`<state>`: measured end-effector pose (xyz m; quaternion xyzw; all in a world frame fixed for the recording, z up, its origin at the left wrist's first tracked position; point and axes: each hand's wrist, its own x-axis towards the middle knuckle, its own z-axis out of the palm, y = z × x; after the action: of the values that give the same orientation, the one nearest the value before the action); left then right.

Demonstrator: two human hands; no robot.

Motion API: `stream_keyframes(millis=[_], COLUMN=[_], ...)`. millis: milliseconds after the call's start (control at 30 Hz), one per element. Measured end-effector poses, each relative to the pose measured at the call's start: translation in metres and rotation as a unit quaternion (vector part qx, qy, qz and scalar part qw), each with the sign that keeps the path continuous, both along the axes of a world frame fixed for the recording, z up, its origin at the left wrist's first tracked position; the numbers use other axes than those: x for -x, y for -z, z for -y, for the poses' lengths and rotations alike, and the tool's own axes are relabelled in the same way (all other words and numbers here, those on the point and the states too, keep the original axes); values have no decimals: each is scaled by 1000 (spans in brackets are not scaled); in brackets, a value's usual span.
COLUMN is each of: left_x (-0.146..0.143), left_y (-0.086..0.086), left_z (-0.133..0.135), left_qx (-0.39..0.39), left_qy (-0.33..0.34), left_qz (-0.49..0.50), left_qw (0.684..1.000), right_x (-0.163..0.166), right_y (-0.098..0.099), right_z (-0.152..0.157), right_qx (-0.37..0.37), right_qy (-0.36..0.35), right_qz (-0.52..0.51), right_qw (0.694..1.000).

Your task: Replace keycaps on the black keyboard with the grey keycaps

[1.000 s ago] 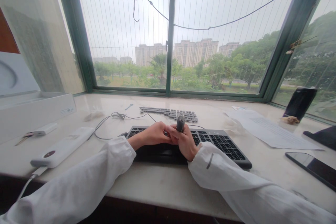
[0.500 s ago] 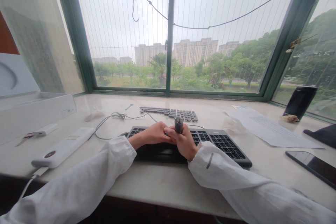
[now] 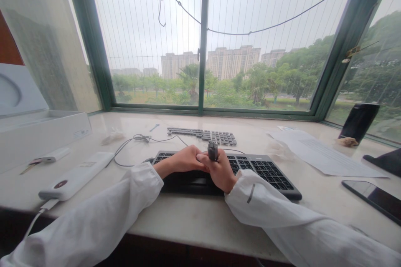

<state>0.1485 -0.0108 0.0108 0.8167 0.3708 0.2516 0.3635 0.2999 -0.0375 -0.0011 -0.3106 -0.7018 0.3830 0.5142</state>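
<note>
My right hand is wrapped round a dark grey tool, whose blocky end sticks up above the fist. The rest of the tool is hidden, so its kind cannot be told. My left hand meets the right one, its fingers curled in and mostly out of sight. Whether it holds a part of the tool or something small does not show. Under both hands lies a black keyboard, its keycaps off over much of the visible key area. Loose dark keycaps stand in rows on the ledge behind it.
A cable curls left of the keyboard. Farther left are a white power bank, a small white device and a white box. On the right lie paper, a phone and a dark upright object.
Almost nothing differs. The top of the dark tool has shifted very slightly to the left and down; both hands stay in place over the keyboard.
</note>
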Motion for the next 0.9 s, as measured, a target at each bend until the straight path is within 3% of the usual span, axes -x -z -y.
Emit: stream_keyframes(millis=[900], left_x=[4], left_y=[3], left_z=[-4], left_qx=[-35], left_qy=[-4], left_qz=[-48], left_qw=[998], right_x=[-2], right_y=[3], right_z=[1], right_qx=[-67], right_qy=[30], right_qz=[63], right_qw=[995])
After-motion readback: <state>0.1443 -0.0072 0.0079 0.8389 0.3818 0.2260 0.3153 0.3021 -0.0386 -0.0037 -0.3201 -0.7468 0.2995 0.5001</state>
